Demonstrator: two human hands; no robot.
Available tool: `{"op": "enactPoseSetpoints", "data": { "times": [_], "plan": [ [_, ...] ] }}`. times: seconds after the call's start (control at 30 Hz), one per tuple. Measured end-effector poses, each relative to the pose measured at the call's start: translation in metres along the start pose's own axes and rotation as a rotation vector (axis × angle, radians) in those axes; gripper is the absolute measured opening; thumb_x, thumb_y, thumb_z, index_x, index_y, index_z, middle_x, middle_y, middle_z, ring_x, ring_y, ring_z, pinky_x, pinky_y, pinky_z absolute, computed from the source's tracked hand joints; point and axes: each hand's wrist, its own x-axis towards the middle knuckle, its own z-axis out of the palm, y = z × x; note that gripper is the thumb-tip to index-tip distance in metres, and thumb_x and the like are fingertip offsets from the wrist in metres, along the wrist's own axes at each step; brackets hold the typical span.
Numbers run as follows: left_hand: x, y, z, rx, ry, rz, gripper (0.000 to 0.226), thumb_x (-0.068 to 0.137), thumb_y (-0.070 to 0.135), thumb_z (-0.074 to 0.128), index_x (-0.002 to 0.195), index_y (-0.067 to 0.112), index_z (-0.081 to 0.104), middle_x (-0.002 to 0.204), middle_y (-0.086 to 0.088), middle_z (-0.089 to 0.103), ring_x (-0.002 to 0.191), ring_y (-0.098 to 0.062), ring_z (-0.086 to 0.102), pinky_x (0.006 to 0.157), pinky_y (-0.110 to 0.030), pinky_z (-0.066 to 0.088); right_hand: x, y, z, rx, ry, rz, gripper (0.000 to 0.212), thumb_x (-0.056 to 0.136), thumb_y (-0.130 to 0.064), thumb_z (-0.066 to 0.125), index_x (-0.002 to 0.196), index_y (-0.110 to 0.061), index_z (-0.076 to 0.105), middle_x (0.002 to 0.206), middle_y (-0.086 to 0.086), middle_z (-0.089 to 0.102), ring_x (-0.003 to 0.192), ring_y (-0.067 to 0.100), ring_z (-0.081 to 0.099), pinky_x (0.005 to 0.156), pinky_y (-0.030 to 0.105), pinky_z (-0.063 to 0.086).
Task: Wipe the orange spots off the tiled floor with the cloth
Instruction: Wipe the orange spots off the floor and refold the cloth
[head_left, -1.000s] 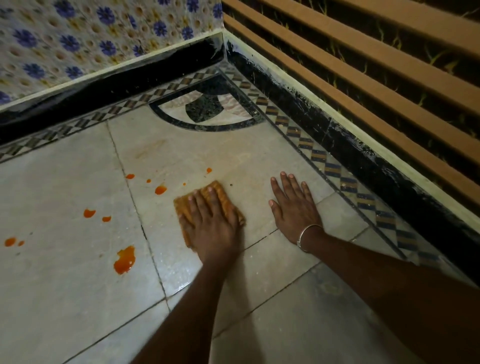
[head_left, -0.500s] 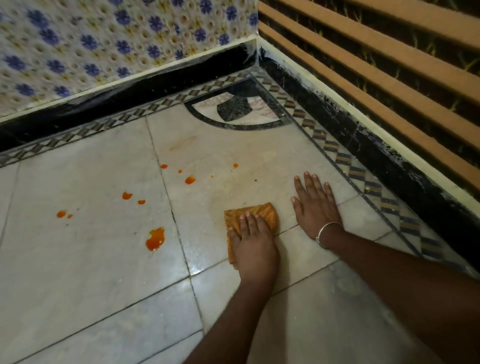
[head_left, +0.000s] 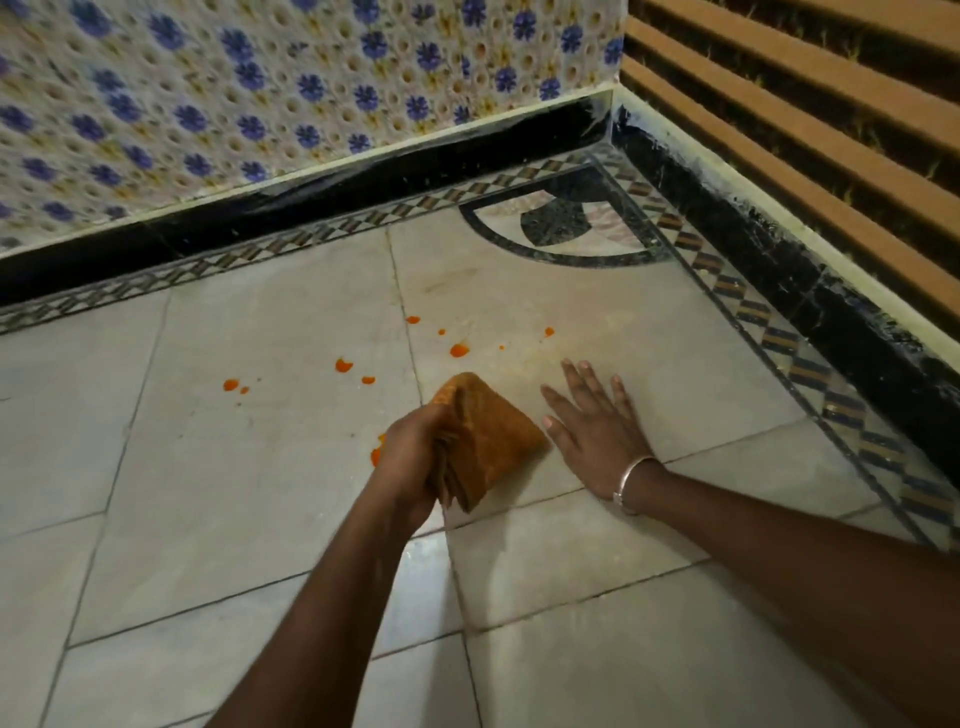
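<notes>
Hands low: left hand gripped a folded, coarse cloth; right hand lay flat and splayed on the glossy floor near orange spots.

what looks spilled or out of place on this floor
Small orange spots are splattered across the pale tiled floor, scattered beyond the cloth gripped in the left hand. One more smear peeks out beside that hand. Nothing else looks broken or askew.

Left hand curled, gripping cloth; right hand flat (palm down), fingers spread.
</notes>
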Motion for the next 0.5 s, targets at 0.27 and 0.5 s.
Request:
{"op": "enactPoseSetpoints", "data": {
  "times": [0.27, 0.5],
  "plan": [
    [0.008, 0.005, -0.036, -0.176, -0.120, -0.007, 0.029, 0.101, 0.025, 0.049, 0.115, 0.002, 0.060, 0.077, -0.012, 0.063, 0.058, -0.024, 0.065, 0.045, -0.029, 0.052, 0.035, -0.061, -0.002, 0.867, -0.179, 0.171, 0.048, 0.097, -0.060, 0.043, 0.108, -0.021, 0.068, 0.113, 0.007, 0.069, 0.113, 0.030, 0.061, 0.097, 0.046, 0.046],
    [0.021, -0.008, -0.047, 0.007, 0.009, 0.032, 0.055, 0.082, 0.014, 0.085, 0.132, 0.014, 0.061, 0.126, -0.015, 0.072, 0.112, -0.037, 0.071, 0.086, -0.062, 0.061, 0.040, -0.075, -0.013, 1.141, -0.253, 0.348, 0.042, 0.090, -0.050, 0.066, 0.108, -0.014, 0.055, 0.096, 0.003, 0.066, 0.082, 0.017, 0.063, 0.056, 0.025, 0.050]
  ]
}}
